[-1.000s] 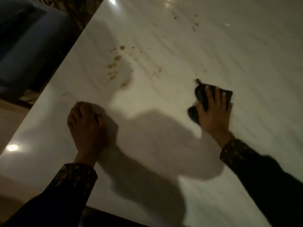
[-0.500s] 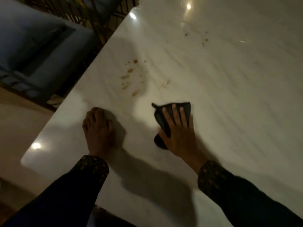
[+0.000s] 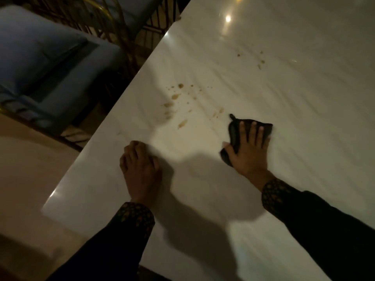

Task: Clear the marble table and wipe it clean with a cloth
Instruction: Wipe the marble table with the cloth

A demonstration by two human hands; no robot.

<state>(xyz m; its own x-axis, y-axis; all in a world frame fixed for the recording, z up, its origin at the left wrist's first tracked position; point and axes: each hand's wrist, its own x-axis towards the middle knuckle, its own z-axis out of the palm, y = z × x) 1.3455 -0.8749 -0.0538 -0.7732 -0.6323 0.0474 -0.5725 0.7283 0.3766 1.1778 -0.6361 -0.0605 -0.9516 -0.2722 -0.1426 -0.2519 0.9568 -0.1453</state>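
Note:
A white marble table (image 3: 294, 122) fills most of the view. My right hand (image 3: 250, 151) presses flat on a small dark cloth (image 3: 233, 130) lying on the marble, fingers spread over it. My left hand (image 3: 140, 169) rests on the tabletop near the left edge, fingers curled under, holding nothing. Brown splatter stains (image 3: 175, 103) lie just beyond and between the two hands. A smaller group of brown specks (image 3: 260, 62) sits farther back on the marble.
A blue upholstered chair (image 3: 46, 63) with a gold metal frame stands off the table's left edge. A second blue seat (image 3: 129, 9) shows at the top. The table's near left corner (image 3: 45, 207) is below my left hand, with beige floor beyond.
My right hand swept the cloth left toward my left hand, then back out to the right. My left hand stayed planted on the marble. The stains look unchanged.

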